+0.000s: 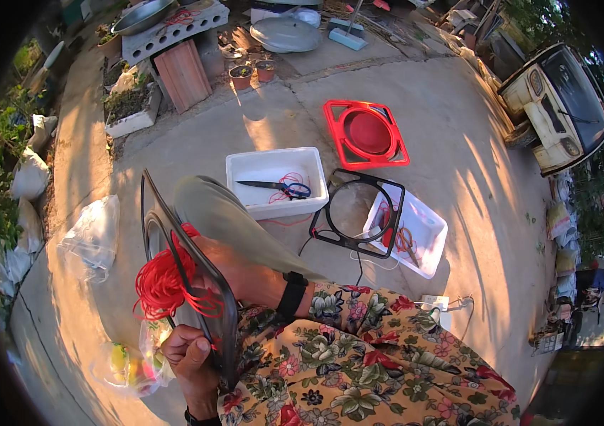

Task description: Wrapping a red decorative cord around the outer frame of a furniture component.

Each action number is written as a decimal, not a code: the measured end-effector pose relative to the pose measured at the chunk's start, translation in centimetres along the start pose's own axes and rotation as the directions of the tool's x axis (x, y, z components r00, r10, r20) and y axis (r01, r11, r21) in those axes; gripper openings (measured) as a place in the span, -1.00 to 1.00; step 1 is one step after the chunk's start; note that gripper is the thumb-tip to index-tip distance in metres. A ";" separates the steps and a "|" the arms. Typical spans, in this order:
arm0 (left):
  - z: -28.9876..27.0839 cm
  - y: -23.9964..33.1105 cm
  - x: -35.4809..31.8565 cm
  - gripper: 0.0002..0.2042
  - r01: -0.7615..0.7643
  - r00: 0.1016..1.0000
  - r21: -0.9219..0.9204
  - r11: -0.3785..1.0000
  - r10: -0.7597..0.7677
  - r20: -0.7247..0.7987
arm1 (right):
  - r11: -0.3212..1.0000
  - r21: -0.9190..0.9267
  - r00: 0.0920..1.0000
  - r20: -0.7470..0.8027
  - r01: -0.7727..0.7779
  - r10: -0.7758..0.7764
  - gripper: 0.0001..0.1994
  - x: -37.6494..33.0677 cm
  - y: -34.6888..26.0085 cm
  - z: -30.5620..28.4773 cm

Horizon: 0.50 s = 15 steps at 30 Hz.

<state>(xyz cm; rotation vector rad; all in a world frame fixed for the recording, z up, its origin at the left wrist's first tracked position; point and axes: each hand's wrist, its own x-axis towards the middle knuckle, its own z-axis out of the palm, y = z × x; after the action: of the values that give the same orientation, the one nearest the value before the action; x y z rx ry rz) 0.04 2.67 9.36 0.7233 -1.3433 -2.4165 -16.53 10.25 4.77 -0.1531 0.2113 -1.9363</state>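
Observation:
A black square frame with a round ring inside stands tilted on edge at my lap, seen nearly side-on. My right hand reaches across to it, its fingers closed round a loose bundle of red cord; the frame's bar hides part of the grip. Below, my left hand pinches a bit of red cord against the frame's near edge. Farther right, a second black frame with a round opening leans on a white tray. A red frame of similar shape lies beyond.
Another white tray holds blue-handled scissors and red cord. Orange-handled scissors lie in the right tray. Plastic bags rest at left, a power strip at right. Potted plants and a parked vehicle stand farther off.

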 end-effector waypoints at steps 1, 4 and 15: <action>-0.1 0.3 -0.2 -0.79 0.016 1.000 0.001 1.000 -0.016 0.027 | 0.960 -0.278 0.966 -0.239 0.031 -0.100 -0.67 0.2 -0.9 0.6; -0.1 1.0 -0.5 -0.80 0.008 1.000 -0.040 0.999 -0.007 0.014 | 0.933 -0.320 0.890 -0.362 0.162 -0.278 -0.76 -0.5 -3.0 -1.4; -2.2 1.2 3.9 -0.83 0.125 0.990 -0.225 0.966 -0.137 -0.038 | 0.878 -0.053 0.768 -0.460 0.476 -0.445 -0.58 -13.5 -12.0 -4.0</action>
<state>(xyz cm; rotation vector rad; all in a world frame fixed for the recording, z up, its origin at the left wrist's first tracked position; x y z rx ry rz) -1.99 -1.30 8.28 0.8319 -1.0125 -2.5762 -23.35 27.38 3.40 0.3436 0.4582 -2.4548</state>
